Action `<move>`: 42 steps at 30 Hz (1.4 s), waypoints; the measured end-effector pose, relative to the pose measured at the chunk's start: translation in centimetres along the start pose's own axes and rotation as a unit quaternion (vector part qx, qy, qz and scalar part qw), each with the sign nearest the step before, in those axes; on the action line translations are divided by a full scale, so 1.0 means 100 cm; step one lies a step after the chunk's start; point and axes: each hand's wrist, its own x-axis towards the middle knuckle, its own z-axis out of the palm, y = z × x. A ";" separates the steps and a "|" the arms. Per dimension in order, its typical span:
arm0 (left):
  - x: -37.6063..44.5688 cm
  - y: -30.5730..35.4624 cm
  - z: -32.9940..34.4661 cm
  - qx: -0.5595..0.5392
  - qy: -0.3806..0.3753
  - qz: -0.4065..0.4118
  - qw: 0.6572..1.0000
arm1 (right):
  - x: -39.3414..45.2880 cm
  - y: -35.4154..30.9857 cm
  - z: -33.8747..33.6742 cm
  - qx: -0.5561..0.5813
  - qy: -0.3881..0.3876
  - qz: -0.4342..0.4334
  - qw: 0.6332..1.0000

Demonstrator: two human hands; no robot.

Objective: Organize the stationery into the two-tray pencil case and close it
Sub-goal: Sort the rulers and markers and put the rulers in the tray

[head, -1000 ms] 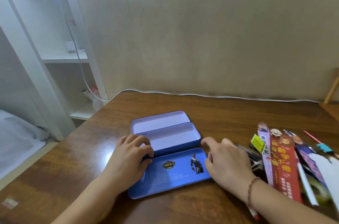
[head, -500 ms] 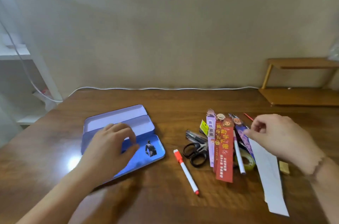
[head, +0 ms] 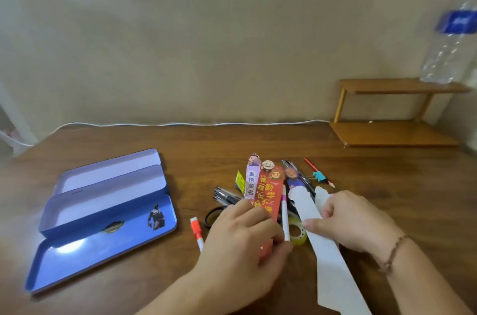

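Lower left: pencil case point(head: 103, 211) open, trays unfilled. Centre: stationery pile point(head: 271, 193) unsorted. Left hand point(head: 242, 242) pinches red bookmark point(head: 269, 198); right hand point(head: 353, 219) pinches white strip point(head: 327, 258). Packing, closing remain.

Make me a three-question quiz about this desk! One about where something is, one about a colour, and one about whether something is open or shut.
1. Where is the pencil case?
A. left of the stationery pile
B. on the wooden shelf
C. under the paper strip

2. What colour is the cap of the marker lying beside the left hand?
A. green
B. red
C. black

3. How is the pencil case now?
A. closed
B. open, trays empty
C. open, full of pens

Answers:
1. A, the case lies to the left, apart from the pile under the hands.
2. B, its cap shows red-orange against the white barrel.
3. B, the lid lies flat and both trays show bare insides.
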 end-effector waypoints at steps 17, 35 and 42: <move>0.000 -0.002 -0.004 -0.274 0.086 -0.201 0.937 | -0.026 -0.054 0.016 0.531 0.062 -0.233 0.812; 0.016 -0.057 -0.036 -0.704 0.058 -0.471 0.529 | -0.022 -0.032 0.026 -0.079 -0.004 -0.401 0.913; 0.019 -0.061 -0.036 -0.696 0.047 -0.491 0.522 | -0.028 -0.021 0.009 0.050 0.130 -0.438 0.888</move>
